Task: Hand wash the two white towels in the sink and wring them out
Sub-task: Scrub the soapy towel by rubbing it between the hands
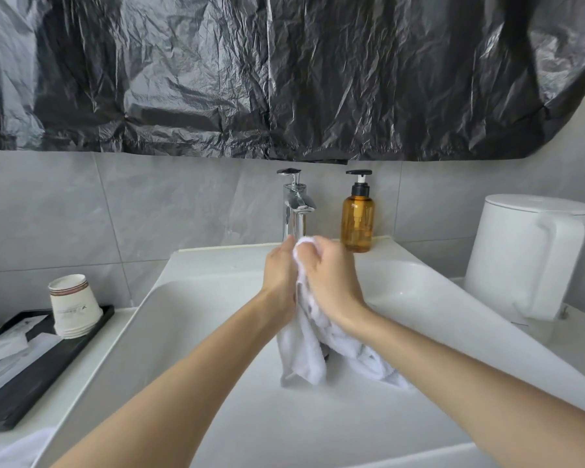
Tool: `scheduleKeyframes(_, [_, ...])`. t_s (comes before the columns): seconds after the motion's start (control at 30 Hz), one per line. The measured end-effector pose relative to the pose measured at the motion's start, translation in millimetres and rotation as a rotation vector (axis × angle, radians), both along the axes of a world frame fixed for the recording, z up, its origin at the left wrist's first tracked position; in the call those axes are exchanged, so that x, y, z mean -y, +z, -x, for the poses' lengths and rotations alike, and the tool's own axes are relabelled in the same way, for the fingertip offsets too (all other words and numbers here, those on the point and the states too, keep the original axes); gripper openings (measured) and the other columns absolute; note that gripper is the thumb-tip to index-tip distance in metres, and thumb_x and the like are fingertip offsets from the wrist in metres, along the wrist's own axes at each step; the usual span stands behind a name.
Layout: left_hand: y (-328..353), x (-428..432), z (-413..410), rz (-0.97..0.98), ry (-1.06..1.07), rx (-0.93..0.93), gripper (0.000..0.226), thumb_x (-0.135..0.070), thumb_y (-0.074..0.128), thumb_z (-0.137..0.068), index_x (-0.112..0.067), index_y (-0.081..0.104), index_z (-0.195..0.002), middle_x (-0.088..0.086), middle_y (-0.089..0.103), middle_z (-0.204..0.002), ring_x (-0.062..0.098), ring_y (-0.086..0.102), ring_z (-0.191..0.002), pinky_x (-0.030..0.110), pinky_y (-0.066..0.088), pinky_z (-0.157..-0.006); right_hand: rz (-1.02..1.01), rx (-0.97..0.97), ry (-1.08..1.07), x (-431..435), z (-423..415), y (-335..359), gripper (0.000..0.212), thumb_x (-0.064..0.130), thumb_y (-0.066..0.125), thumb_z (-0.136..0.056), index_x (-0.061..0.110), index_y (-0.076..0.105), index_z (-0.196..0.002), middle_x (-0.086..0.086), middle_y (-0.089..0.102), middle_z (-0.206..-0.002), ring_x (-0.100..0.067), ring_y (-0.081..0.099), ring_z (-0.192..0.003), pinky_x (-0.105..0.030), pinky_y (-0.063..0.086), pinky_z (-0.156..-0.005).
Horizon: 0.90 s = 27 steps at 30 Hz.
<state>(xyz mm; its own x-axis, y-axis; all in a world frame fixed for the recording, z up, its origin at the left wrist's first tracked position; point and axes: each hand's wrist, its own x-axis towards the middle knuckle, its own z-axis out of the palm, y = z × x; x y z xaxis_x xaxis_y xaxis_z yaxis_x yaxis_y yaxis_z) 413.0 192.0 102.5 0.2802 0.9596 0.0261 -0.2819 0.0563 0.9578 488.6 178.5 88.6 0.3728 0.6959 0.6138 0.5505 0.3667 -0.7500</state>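
Two hands meet over the sink (156,298), just in front of the faucet (296,204). The right hand (330,276) is curled tight round the bunched top of a white towel (303,352), while the left hand (279,273) lies against the cloth from the left; whether its fingers wrap the towel I cannot tell, since they are hidden on the far side. The towel is lifted above the basin with its long axis close to vertical. Its gathered end points up and far toward the spout, and its loose ends hang down to touch the basin floor, one trailing to the near right. This looks like the scrubbing step. To do it well, rub the two palms against each other along that axis, shift the hold downward section by section, and stay low over the basin so drips land inside. A white cloth (17,447) at the near left corner may be the second towel.
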Motion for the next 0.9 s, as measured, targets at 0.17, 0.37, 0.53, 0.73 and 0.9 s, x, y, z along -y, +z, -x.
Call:
scheduleKeyframes(0.17, [-2.9,3.8,-4.8,-0.069,-0.026,-0.028,0.043,-0.026,0.033,-0.105,-0.008,0.059,-0.076,0.008,0.061,-0.065,0.018,0.060,-0.062,0.022,0.047,-0.057,-0.088,-0.126,-0.113,-10.0,-12.8,10.6,0.043,0.005,0.046,-0.089,0.022,0.031,-0.052,0.008,0.031,-0.048,-0.009,0.027,-0.053,-0.029,0.026,-0.056])
scheduleKeyframes(0.37, [-3.0,0.7,-3.1,-0.048,-0.014,-0.043,0.042,-0.028,0.034,-0.105,-0.006,0.058,-0.078,0.009,0.060,-0.068,0.020,0.061,-0.069,0.026,0.046,-0.062,-0.100,-0.172,-0.069,-7.2,-7.5,12.4,0.040,0.005,0.047,-0.088,0.022,0.037,-0.053,0.009,0.034,-0.050,-0.005,0.030,-0.053,-0.029,0.027,-0.053])
scheduleKeyframes(0.53, [-3.0,-0.6,-3.4,-0.045,-0.011,-0.026,0.042,-0.024,0.036,-0.105,-0.009,0.055,-0.071,0.001,0.058,-0.053,0.014,0.059,-0.053,0.014,0.043,-0.044,-0.089,-0.080,-0.005,-2.1,-0.1,-1.7,0.037,0.012,0.049,-0.087,0.019,0.036,-0.053,0.007,0.035,-0.048,-0.006,0.030,-0.051,-0.029,0.026,-0.053])
scheduleKeyframes(0.73, [1.5,3.5,-3.4,-0.094,-0.033,-0.069,0.040,-0.026,0.039,-0.105,-0.007,0.057,-0.074,0.001,0.059,-0.054,0.008,0.058,-0.047,0.014,0.043,-0.045,-0.125,-0.161,-0.077,-6.0,-4.9,6.6,0.044,0.003,0.048,-0.087,0.022,0.030,-0.051,0.009,0.030,-0.044,-0.007,0.024,-0.048,-0.027,0.022,-0.051])
scheduleKeyframes(0.9, [-2.1,1.4,-2.5,-0.094,-0.052,-0.063,0.039,-0.031,0.042,-0.103,-0.006,0.063,-0.082,0.007,0.065,-0.064,0.016,0.064,-0.059,0.019,0.048,-0.054,-0.059,-0.311,-0.076,-11.1,-9.8,13.9,0.045,0.002,0.044,-0.088,0.019,0.037,-0.047,0.011,0.035,-0.041,-0.004,0.030,-0.045,-0.027,0.028,-0.054])
